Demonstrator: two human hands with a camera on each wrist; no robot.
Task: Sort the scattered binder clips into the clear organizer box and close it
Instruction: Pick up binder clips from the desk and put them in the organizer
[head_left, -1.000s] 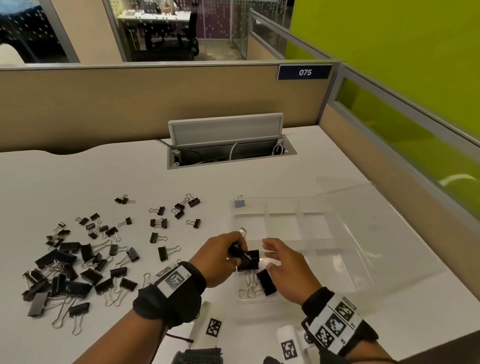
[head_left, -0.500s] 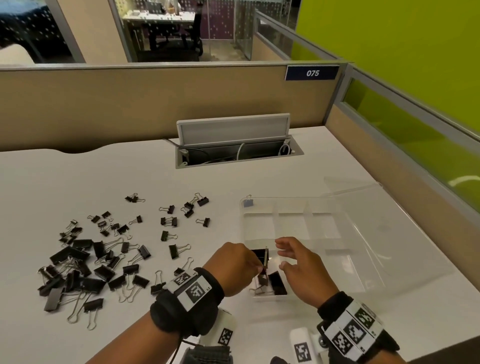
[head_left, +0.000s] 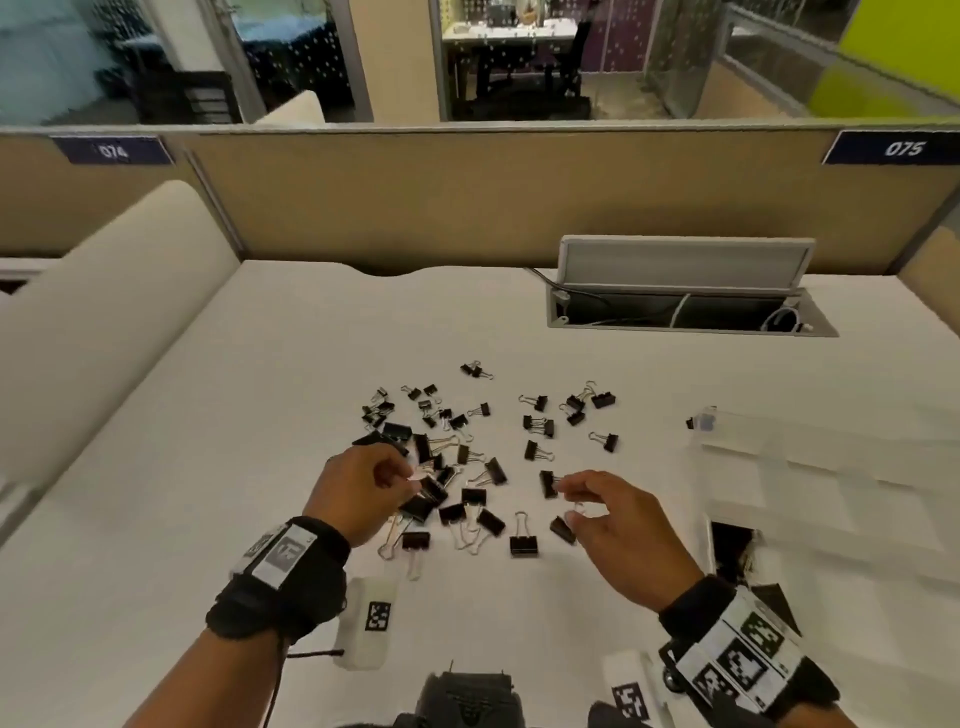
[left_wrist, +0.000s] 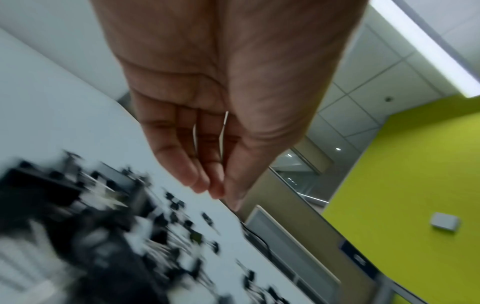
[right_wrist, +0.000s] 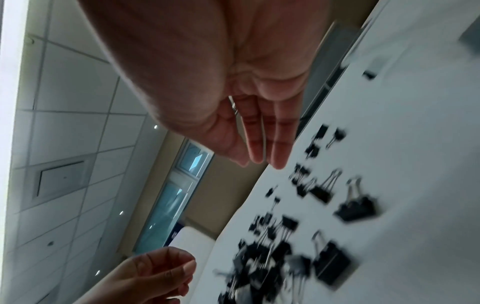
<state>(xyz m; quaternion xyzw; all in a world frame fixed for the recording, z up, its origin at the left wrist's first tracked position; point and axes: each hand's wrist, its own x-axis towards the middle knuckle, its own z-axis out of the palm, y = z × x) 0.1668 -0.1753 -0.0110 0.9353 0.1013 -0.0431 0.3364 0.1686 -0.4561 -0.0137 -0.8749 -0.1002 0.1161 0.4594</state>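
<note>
Several black binder clips of mixed sizes lie scattered on the white desk; they also show blurred in the wrist views. My left hand hovers over the denser left part of the pile, fingers loosely bent and holding nothing. My right hand hangs relaxed just right of it, fingertips near a clip, nothing in its grasp. The clear organizer box sits blurred at the right, lid open, with a few clips in its near-left compartment.
An open cable hatch is set into the desk behind the clips. A beige partition runs along the far edge. A cream curved panel borders the desk on the left.
Both hands left the organizer box and moved left to the clip pile. The clip held earlier now lies in the box. The head view swung left.
</note>
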